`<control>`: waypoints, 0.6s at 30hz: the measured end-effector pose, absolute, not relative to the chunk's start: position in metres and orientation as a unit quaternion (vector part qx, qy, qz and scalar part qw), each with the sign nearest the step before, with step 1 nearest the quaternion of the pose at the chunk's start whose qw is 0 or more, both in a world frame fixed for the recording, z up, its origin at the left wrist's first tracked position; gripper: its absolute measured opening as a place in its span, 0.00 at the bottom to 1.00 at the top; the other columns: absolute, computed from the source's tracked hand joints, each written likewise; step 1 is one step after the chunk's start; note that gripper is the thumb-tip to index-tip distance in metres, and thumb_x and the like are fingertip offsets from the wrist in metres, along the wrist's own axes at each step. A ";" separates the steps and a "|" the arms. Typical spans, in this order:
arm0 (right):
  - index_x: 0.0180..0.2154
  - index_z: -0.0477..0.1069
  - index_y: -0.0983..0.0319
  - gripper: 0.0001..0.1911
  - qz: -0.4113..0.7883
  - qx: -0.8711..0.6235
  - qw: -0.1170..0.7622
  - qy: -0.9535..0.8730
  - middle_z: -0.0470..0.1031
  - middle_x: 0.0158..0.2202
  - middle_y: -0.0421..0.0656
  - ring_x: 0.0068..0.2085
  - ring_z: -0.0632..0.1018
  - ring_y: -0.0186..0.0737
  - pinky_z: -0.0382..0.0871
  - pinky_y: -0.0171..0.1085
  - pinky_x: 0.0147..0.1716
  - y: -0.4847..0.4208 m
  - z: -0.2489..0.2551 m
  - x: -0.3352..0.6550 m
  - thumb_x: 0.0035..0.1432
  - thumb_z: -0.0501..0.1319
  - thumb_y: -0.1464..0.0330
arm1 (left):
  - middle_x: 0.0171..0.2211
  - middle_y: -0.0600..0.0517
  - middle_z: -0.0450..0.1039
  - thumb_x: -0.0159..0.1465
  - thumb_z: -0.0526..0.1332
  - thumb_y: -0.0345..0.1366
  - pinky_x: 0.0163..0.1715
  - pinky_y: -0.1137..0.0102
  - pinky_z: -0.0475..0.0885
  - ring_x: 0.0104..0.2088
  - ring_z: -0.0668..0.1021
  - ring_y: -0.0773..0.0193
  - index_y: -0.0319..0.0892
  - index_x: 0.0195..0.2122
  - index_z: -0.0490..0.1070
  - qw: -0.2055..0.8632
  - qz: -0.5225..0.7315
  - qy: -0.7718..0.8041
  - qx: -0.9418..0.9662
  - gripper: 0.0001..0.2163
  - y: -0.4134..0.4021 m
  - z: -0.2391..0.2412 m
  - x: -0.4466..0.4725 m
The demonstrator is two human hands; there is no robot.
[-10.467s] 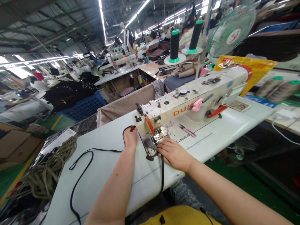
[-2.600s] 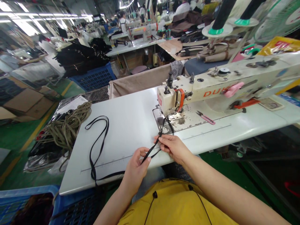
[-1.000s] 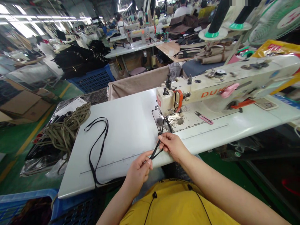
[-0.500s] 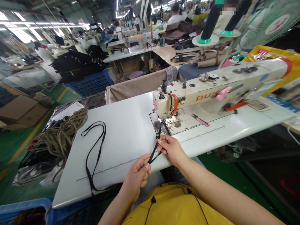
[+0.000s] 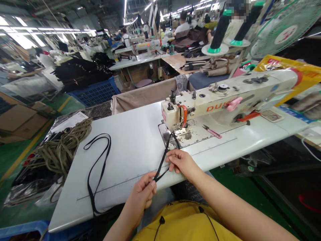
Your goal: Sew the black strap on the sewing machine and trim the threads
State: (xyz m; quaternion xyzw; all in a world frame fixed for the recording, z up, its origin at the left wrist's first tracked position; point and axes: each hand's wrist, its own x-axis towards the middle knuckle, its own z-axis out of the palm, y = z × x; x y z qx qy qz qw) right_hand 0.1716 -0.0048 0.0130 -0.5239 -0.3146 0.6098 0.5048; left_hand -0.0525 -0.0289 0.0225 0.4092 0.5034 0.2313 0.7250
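A narrow black strap [image 5: 161,164] runs from under the needle area of the sewing machine [image 5: 173,115] toward me. My left hand [image 5: 142,192] pinches it at the table's front edge, where two strands come together. Closer to the needle, my right hand [image 5: 182,162] has thumb and fingertips closed on the strap; the exact grip is partly hidden by the fingers. More black strap [image 5: 102,167] lies in a loose loop on the left of the white table [image 5: 130,147] and hangs over its front edge.
Pink-handled thread snips [image 5: 212,131] lie on the machine bed, right of the needle. A bundle of olive cord [image 5: 62,147] sits beyond the table's left edge. A blue crate [image 5: 22,229] stands at the lower left. Thread cones [image 5: 218,33] and a fan [image 5: 286,33] rise behind the machine.
The view has shifted slightly. My left hand has drawn a little away from my right along the strap, toward the lower left. Both hands keep their hold.
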 end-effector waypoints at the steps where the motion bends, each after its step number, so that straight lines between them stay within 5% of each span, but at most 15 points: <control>1: 0.38 0.75 0.62 0.15 0.601 -0.534 0.501 -0.320 0.80 0.31 0.43 0.20 0.75 0.33 0.56 0.30 0.15 -0.005 0.014 0.176 0.49 0.66 0.60 | 0.29 0.58 0.65 0.60 0.69 0.55 0.17 0.77 0.45 0.18 0.52 0.78 0.41 0.53 0.71 0.716 0.228 0.509 0.420 0.27 -0.029 0.022 -0.055; 6: 0.37 0.74 0.61 0.17 0.515 -0.591 0.535 -0.316 0.78 0.29 0.40 0.20 0.71 0.31 0.54 0.29 0.14 -0.005 0.017 0.209 0.50 0.66 0.56 | 0.29 0.54 0.70 0.63 0.64 0.59 0.19 0.74 0.57 0.20 0.64 0.71 0.39 0.49 0.76 0.607 0.208 0.539 0.545 0.27 -0.026 0.027 -0.076; 10: 0.37 0.74 0.61 0.18 0.435 -0.631 0.557 -0.319 0.78 0.30 0.42 0.22 0.72 0.34 0.56 0.31 0.17 -0.006 0.020 0.243 0.50 0.67 0.55 | 0.32 0.49 0.76 0.66 0.60 0.57 0.35 0.66 0.72 0.33 0.77 0.57 0.41 0.44 0.81 0.461 0.198 0.570 0.650 0.23 -0.020 0.034 -0.101; 18: 0.37 0.74 0.59 0.16 0.259 -0.713 0.524 -0.387 0.79 0.31 0.44 0.27 0.75 0.40 0.71 0.40 0.32 -0.009 0.024 0.296 0.52 0.61 0.55 | 0.32 0.51 0.79 0.65 0.59 0.59 0.41 0.67 0.76 0.37 0.81 0.55 0.45 0.40 0.82 0.326 0.202 0.607 0.696 0.23 -0.006 0.040 -0.151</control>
